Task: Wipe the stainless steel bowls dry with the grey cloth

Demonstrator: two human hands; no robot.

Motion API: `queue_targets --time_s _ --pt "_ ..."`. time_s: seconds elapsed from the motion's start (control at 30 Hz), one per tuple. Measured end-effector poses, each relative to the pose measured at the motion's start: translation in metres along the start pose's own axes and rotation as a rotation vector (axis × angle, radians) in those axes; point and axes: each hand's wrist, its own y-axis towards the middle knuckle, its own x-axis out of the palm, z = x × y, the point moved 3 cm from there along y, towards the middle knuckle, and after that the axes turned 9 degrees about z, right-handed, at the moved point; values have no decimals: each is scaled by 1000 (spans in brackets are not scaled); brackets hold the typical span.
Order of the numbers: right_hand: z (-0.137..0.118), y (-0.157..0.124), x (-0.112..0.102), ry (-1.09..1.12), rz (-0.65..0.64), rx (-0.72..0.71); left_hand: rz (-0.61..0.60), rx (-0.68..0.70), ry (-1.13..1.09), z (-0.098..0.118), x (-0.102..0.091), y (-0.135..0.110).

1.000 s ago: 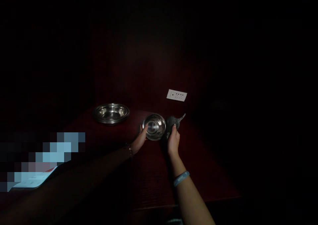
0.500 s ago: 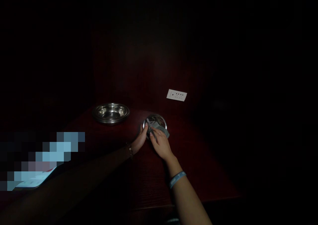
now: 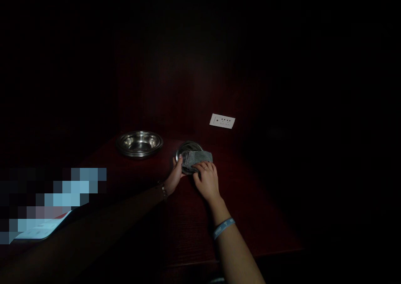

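Note:
Over the dark red table, my left hand is closed on the left side of a small round metal bowl, its thumb at the rim. A grey cloth lies across the bowl's near right part, with a darker patterned section on its left. The fingers of my right hand are bent onto the cloth and grip its near edge. Part of the bowl's inside is hidden under the cloth. To the left stands a stack of shiny metal bowls, apart from both hands.
A white socket plate is on the panel behind the table. At the lower left glows a screen, partly pixelated. The table's front edge runs below my hands. Much of the surroundings is too dark to make out.
My right hand has shifted slightly right and the cloth is now spread flatter across the bowl. The bowl and my left hand have moved a little left.

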Motion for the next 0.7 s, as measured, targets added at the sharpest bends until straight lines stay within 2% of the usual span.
queue_targets --time_s 0.07,0.2,0.33,0.47,0.6,0.7 --pt "2 -1 2 12 -9 -22 45 -5 9 2 2 -4" --pt "4 -2 5 49 8 -69 36 -24 -7 3 4 -6" --pt "3 0 6 37 -3 -30 70 -17 72 4 3 -5" --pt "-2 0 9 98 -41 16 16 49 115 6 2 -9" --pt "1 -1 17 242 -50 105 -24 69 125 4 1 -10" --pt "10 0 23 420 -3 256 -39 58 115 2 1 -8"
